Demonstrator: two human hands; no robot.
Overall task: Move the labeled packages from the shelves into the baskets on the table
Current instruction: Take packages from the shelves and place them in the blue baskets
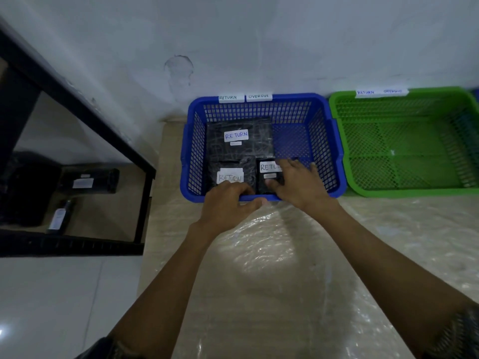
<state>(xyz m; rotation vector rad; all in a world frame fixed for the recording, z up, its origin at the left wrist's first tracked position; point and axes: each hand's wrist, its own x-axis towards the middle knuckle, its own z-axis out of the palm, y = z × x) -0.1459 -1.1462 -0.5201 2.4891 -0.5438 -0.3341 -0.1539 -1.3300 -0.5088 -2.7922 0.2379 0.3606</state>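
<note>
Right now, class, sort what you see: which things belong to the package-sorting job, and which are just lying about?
Job: RETURN packages, blue basket, green basket, shelf, shelf packages, left hand, right hand.
Lying about: plastic table cover, wall patch, floor tiles.

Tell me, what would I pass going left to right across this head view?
Black shelf with dark packages on it → blue basket → green basket.
</note>
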